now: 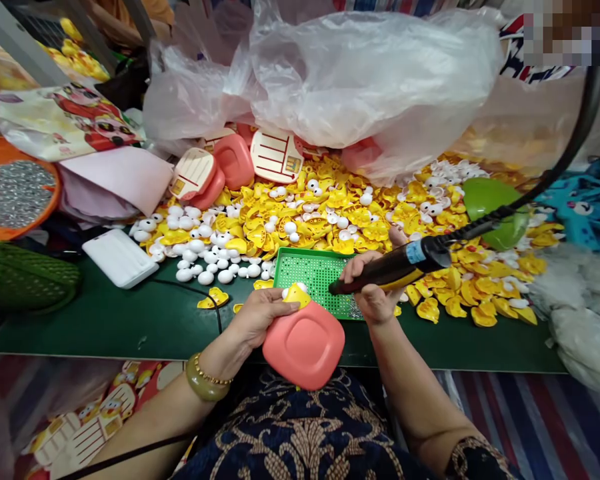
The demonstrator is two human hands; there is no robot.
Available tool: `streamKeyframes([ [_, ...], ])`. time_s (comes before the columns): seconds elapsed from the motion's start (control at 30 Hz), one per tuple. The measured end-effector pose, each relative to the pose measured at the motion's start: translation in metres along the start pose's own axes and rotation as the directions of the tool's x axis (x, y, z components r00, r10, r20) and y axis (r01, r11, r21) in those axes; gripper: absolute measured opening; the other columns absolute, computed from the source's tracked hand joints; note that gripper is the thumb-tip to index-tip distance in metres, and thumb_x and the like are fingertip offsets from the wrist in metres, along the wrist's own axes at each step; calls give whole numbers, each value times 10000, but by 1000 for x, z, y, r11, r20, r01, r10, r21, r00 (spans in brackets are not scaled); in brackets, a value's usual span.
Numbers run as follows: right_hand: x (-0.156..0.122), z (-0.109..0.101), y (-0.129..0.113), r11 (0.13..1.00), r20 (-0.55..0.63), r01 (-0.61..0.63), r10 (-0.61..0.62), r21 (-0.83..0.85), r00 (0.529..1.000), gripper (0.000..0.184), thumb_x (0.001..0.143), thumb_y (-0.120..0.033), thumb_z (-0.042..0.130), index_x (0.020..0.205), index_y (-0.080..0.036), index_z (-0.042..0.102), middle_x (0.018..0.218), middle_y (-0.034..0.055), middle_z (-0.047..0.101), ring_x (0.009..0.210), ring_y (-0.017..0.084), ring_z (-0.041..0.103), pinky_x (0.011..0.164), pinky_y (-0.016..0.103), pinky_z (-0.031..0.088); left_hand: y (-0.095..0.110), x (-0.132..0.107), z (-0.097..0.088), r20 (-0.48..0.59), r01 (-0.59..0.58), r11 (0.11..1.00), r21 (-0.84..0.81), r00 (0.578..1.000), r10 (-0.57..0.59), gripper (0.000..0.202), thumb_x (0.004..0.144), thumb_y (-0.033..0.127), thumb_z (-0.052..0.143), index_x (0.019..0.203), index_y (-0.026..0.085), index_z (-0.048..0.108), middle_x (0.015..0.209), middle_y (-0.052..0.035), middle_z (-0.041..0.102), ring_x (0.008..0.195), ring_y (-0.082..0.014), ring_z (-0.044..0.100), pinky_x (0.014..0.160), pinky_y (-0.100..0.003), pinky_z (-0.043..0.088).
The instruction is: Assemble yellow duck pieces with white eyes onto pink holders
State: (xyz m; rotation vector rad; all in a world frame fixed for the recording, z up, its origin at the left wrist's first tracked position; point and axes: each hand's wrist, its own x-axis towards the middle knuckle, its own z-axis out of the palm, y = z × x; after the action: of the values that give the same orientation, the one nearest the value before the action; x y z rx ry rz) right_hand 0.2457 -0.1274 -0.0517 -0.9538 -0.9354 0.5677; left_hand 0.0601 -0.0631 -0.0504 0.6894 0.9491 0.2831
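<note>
My left hand pinches a yellow plastic piece with white eyes at the top of a coral plastic panel, which has a rounded square recess. My right hand is wrapped round a black electric screwdriver, its tip pointing left over a green perforated tray. Small metal screws lie in the tray's near right part, beside my right hand. The screwdriver tip is apart from the coral panel. A thick black cable runs from the tool's back end up to the right.
Behind the tray spreads a heap of yellow plastic shells with white eye parts. An orange bowl of screws, a white box and a green basket stand left. A green bowl lies right; plastic bags hang behind.
</note>
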Motion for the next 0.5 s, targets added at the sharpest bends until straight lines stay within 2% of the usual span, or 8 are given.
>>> streamKeyframes([
  [0.23, 2, 18, 14, 995, 22, 38, -40, 93, 999, 603, 704, -474, 713, 1211, -330, 420, 708, -48, 512, 518, 105, 507, 478, 263, 453, -2, 1, -3, -15, -24, 1000, -19, 1000, 24, 299, 468, 188, 838, 709, 73, 702, 669, -70, 696, 547, -128, 612, 567, -231, 474],
  [0.5, 1, 21, 19, 996, 20, 25, -27, 85, 999, 677, 702, -451, 716, 1271, -356, 362, 691, -59, 515, 507, 106, 505, 457, 254, 434, -5, 4, -6, -3, -22, 999, -34, 1000, 22, 317, 447, 193, 834, 706, 66, 701, 677, -72, 694, 554, -132, 609, 570, -233, 465],
])
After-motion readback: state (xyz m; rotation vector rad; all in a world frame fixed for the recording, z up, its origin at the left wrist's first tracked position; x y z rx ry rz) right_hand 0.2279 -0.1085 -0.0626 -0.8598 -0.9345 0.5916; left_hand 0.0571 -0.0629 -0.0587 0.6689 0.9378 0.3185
